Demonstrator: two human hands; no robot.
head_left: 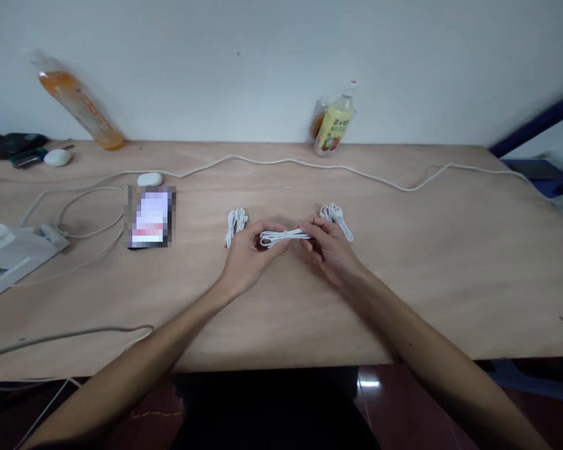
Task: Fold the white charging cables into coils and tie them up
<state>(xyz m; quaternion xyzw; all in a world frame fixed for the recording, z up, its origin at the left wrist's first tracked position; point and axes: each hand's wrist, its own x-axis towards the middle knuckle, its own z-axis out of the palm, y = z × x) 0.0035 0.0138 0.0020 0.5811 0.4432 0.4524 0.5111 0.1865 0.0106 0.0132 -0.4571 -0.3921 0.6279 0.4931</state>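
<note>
Both of my hands hold one folded white cable (284,236) just above the wooden table (450,262). My left hand (248,256) pinches its left end, fingers closed around the loops. My right hand (331,247) grips the right end, fingers curled over it. A second coiled white cable (236,224) lies on the table just left of my left hand. A third coiled white cable (338,219) lies just behind my right hand.
A phone (150,217) lies left of centre, with a white mouse-like object (149,179) behind it. A long white cord (309,164) runs across the back. Two drink bottles, one orange (77,100) and one yellow (334,125), stand by the wall. Papers and a power strip (14,247) sit at the left.
</note>
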